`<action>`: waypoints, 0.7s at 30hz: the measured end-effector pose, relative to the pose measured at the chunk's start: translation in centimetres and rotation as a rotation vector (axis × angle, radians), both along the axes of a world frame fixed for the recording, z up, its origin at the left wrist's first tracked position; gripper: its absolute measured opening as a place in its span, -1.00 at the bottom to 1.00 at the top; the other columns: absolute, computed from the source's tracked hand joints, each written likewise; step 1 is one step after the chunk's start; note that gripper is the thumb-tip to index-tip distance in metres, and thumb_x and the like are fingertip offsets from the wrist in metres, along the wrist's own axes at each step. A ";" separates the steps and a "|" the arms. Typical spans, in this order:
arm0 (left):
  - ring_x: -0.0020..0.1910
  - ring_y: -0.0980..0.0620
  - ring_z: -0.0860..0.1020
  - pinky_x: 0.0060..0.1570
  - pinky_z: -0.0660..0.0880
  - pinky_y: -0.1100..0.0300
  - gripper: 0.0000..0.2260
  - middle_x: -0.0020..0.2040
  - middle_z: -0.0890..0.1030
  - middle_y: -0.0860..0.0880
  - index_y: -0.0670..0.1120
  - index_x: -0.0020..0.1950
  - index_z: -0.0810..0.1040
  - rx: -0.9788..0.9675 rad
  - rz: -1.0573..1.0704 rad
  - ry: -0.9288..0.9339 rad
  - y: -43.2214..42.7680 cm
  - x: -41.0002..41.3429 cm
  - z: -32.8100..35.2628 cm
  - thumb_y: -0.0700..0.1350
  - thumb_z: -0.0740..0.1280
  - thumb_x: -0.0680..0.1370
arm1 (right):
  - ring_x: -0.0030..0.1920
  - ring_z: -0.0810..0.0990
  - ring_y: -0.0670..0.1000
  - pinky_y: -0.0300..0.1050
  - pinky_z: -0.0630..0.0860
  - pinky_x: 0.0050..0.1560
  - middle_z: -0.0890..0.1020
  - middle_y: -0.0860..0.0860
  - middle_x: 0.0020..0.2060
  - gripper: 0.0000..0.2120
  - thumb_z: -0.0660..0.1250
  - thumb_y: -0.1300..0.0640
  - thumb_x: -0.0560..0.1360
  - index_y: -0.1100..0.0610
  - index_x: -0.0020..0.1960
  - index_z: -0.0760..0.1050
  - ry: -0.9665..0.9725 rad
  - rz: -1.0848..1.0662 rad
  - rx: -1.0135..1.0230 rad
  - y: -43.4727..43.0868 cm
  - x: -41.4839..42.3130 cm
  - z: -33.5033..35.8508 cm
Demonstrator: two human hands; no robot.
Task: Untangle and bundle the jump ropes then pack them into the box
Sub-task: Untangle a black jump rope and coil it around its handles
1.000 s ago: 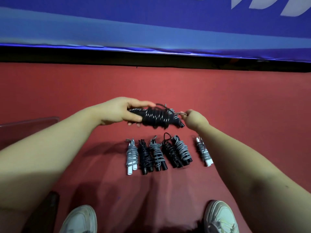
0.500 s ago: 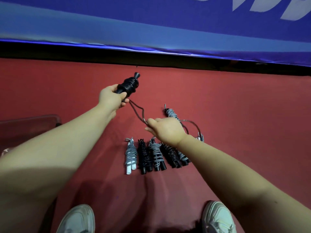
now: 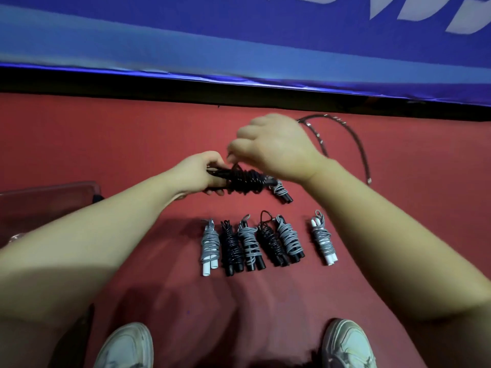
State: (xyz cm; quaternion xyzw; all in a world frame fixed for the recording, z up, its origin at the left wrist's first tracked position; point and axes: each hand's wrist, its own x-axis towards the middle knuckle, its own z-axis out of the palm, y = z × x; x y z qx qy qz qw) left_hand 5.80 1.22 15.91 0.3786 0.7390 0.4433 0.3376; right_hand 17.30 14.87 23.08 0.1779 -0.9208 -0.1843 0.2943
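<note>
Left hand [image 3: 198, 175] curls fingers round black jump rope [image 3: 244, 180] handles, just beyond the row of bundles [image 3: 252, 243]. Right hand [image 3: 276, 147] blurred above it; cannot tell its pinch. Best: keep loose cord [image 3: 356, 144] taut, wraps snug.

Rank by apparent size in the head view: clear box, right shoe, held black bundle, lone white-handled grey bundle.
1. Clear box, partly hidden.
2. Right shoe, cropped by the frame.
3. Held black bundle and lone white-handled grey bundle: alike, and the black one is partly covered, so unranked.
</note>
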 end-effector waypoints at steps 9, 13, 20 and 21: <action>-0.46 0.18 0.52 -0.43 0.40 0.34 -0.78 -0.40 0.61 -0.01 -0.11 -0.06 0.41 -0.042 -0.469 -0.045 0.5 3.8 4.2 -0.42 0.30 0.51 | -0.41 0.48 0.10 -0.20 0.26 -0.39 0.52 0.01 -0.43 -0.64 0.19 -0.09 0.55 0.10 -0.23 0.60 0.057 -0.102 -0.060 4.3 2.1 0.5; -0.40 0.10 0.54 -0.42 0.38 0.33 -0.76 -0.40 0.60 -0.02 -0.09 -0.04 0.43 -0.021 -0.563 -0.143 0.6 4.9 4.8 -0.44 0.27 0.51 | -0.41 0.48 0.12 -0.16 0.37 -0.40 0.51 0.06 -0.41 -0.49 0.04 -0.13 0.60 0.16 -0.24 0.57 0.124 -0.155 -0.262 4.4 2.6 -1.4; -0.44 0.03 0.54 -0.54 0.34 0.36 -0.78 -0.40 0.56 -0.10 -0.14 -0.11 0.29 0.257 -0.169 -0.513 1.1 5.2 5.9 -0.44 0.22 0.51 | -0.36 0.55 0.07 -0.11 0.45 -0.27 0.53 0.03 -0.40 -0.72 0.11 0.11 0.52 0.12 -0.27 0.50 0.029 -0.554 -0.532 3.1 3.1 -6.3; -0.44 0.03 0.54 -0.55 0.34 0.36 -0.76 -0.37 0.55 -0.11 -0.12 -0.09 0.29 0.310 -0.093 -0.569 1.4 5.2 5.9 -0.44 0.22 0.52 | -0.33 0.59 0.15 -0.06 0.45 -0.31 0.60 0.12 -0.33 -0.72 0.12 0.13 0.54 0.17 -0.16 0.57 0.018 -0.580 -0.604 2.6 3.1 -7.0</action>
